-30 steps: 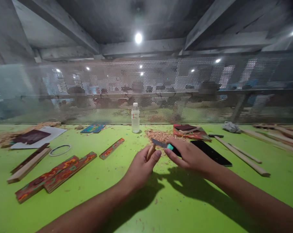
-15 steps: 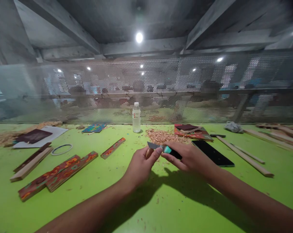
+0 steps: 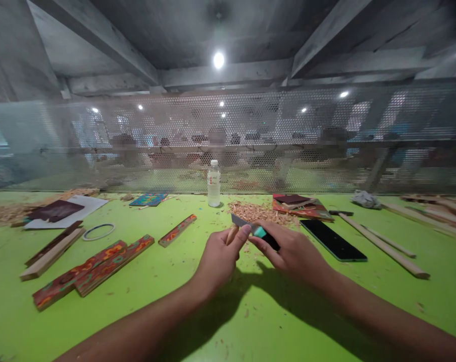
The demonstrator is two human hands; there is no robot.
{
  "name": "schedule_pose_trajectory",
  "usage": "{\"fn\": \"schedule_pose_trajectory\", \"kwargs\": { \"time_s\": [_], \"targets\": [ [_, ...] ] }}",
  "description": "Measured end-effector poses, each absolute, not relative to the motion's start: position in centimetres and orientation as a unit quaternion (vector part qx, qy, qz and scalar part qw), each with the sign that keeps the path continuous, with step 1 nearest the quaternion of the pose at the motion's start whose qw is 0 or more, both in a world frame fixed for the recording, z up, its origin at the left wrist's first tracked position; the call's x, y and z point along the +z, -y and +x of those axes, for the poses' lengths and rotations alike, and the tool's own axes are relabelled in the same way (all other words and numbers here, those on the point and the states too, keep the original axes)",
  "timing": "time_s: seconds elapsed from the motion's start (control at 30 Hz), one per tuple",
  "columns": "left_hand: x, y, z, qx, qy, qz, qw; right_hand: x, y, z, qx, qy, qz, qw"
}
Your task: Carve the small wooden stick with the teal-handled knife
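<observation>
My right hand (image 3: 288,241) is closed around the black and teal handle of a utility knife (image 3: 259,232), whose blade points up and to the left. Between the fingers of my left hand (image 3: 220,254) is a small piece of wood (image 3: 232,234), mostly hidden by the fingers. The left thumb rests against the knife blade, which lies across the wood. Both hands are held above the green table (image 3: 250,322), casting shadows on it. Just beyond them spreads a pile of wood shavings (image 3: 258,212).
A water bottle (image 3: 214,185) stands near the perforated screen (image 3: 175,125). Painted wood strips (image 3: 115,264) and a ring (image 3: 98,232) lie left. A phone (image 3: 332,240), a long wooden stick (image 3: 386,246) and a crumpled wad (image 3: 366,199) lie right. Sandpaper (image 3: 298,199) sits behind the shavings.
The knife blade has tilted a little more steeply, and the right hand has shifted slightly. The whole view has moved a few pixels; both grips stay the same.
</observation>
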State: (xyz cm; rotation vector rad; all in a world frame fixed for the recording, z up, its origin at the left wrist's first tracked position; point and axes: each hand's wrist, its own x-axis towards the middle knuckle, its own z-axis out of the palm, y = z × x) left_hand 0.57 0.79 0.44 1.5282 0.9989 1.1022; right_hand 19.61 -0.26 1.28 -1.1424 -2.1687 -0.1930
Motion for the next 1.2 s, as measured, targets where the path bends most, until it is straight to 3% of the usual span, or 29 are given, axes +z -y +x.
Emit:
{"fn": "schedule_pose_trajectory", "kwargs": {
  "time_s": [0.43, 0.8, 1.2],
  "targets": [
    [0.8, -0.6, 0.4, 0.442, -0.382, 0.611, 0.534, 2.5, -0.9, 21.4, -0.062, 0.797, -0.464, 0.382],
    [0.8, -0.5, 0.2, 0.425, -0.383, 0.648, 0.502, 3.2, -0.4, 20.9, -0.017, 0.870, -0.355, 0.340],
    [0.6, -0.5, 0.2, 0.401, -0.357, 0.664, 0.520, 3.3, -0.5, 22.0, -0.044, 0.882, -0.350, 0.312]
  ]
}}
